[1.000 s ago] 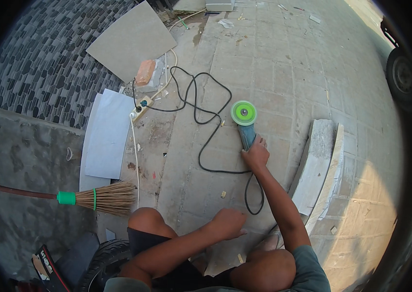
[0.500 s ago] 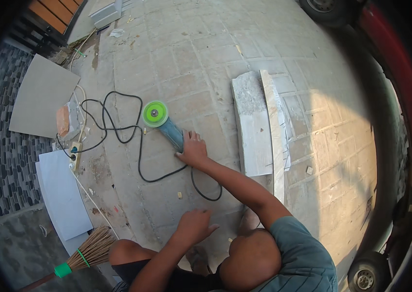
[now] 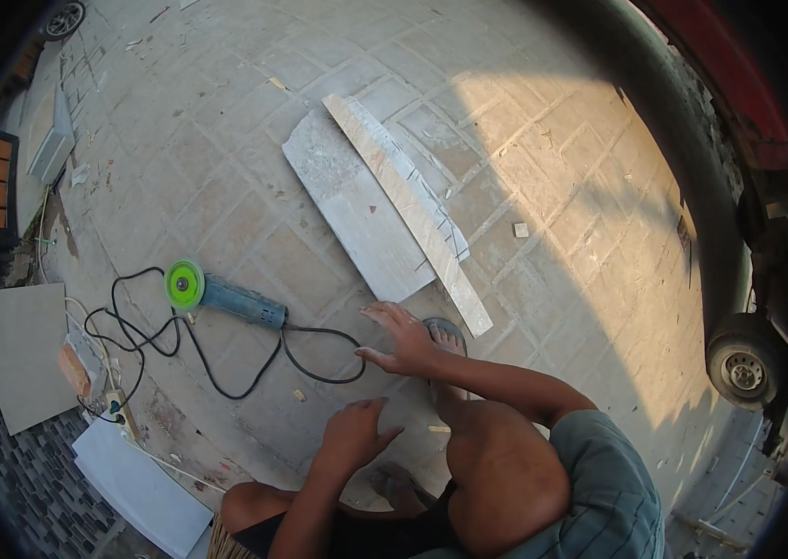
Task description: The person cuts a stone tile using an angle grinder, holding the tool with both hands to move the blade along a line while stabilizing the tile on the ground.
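My right hand (image 3: 399, 339) is empty, its thumb and fingers spread, just below the near end of a pale stone slab (image 3: 357, 214). To its left an angle grinder (image 3: 243, 300) lies on the paving, a green disc at its far-left end and a black cord (image 3: 217, 380) looping from its rear. Along the slab's right side rests a long narrow tile strip (image 3: 413, 219). My left hand (image 3: 354, 434) hovers in front of my left knee, thumb apart from the fingers, holding nothing.
On the left are a power strip (image 3: 121, 415), a broken brick piece (image 3: 74, 369), a grey tile (image 3: 26, 354) and a white tile (image 3: 142, 484). A red vehicle's wheel (image 3: 741, 368) stands at the right. A small stone chip (image 3: 521, 229) lies on the paving (image 3: 226, 168).
My right hand has let go of the grinder and moved away from it toward the slab. The view has turned to the right. My left hand remains near my knee.
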A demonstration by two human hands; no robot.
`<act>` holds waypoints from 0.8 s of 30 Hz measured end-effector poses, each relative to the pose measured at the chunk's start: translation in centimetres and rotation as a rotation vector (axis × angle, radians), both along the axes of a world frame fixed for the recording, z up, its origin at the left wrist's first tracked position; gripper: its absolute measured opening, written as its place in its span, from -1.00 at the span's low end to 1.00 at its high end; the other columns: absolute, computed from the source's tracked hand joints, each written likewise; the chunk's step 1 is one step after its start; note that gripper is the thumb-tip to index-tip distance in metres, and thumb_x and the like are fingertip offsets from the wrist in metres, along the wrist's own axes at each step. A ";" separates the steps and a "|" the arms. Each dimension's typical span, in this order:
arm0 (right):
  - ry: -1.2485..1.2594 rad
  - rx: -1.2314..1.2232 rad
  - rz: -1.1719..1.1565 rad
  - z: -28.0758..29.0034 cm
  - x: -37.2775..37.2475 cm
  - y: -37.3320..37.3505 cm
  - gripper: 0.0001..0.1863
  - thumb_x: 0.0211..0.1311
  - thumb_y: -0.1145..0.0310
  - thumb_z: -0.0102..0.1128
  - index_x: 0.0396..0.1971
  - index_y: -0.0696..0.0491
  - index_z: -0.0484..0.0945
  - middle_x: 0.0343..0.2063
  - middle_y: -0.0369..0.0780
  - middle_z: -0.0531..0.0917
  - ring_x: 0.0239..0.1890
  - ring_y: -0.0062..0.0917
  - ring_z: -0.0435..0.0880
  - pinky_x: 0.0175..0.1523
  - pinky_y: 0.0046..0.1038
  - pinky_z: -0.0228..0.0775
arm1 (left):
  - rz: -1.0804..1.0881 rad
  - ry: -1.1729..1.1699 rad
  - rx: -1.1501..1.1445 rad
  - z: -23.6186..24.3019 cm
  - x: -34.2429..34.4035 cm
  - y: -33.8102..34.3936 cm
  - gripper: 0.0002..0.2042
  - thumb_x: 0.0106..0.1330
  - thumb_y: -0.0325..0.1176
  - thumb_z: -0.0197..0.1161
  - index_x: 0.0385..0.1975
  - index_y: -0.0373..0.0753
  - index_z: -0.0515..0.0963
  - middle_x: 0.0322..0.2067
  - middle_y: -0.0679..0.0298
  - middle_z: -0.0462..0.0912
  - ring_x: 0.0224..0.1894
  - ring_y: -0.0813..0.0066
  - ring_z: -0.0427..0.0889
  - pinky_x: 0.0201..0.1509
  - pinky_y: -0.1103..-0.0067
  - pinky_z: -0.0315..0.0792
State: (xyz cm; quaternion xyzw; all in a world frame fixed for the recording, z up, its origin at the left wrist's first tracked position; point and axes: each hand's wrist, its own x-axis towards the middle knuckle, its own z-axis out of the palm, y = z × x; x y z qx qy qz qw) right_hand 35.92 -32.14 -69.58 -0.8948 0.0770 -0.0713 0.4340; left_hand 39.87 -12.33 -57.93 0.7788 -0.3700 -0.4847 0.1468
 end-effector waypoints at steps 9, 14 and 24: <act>0.234 -0.140 0.127 -3.7 -11.7 -4.0 -0.57 0.30 -0.07 0.34 0.01 -0.12 0.65 -0.02 -0.16 0.68 0.07 -0.20 0.66 0.19 -0.15 0.40 | -0.177 0.045 -0.030 -1.1 -1.7 -4.0 -0.41 0.34 0.07 0.34 0.24 -0.21 0.54 0.12 -0.02 0.67 0.19 0.00 0.62 0.25 0.22 0.50; 0.223 0.029 0.046 -2.9 -11.1 -3.0 -0.58 0.29 -0.08 0.35 -0.02 -0.13 0.67 -0.04 -0.18 0.69 0.08 -0.18 0.65 0.20 -0.08 0.33 | -0.252 0.083 0.076 -1.7 -1.4 -4.8 -0.40 0.35 0.06 0.33 0.27 -0.21 0.53 0.15 0.00 0.66 0.19 0.00 0.62 0.26 0.22 0.49; 0.145 -0.101 -0.003 -3.7 -10.9 -3.2 -0.60 0.25 -0.01 0.41 -0.05 -0.09 0.66 -0.06 -0.14 0.69 0.16 -0.05 0.57 0.23 0.06 0.31 | 0.102 -0.145 -0.052 -3.7 3.9 -4.6 -0.48 0.33 0.01 0.38 0.10 -0.29 0.64 0.01 -0.02 0.73 0.05 -0.02 0.70 0.15 0.26 0.55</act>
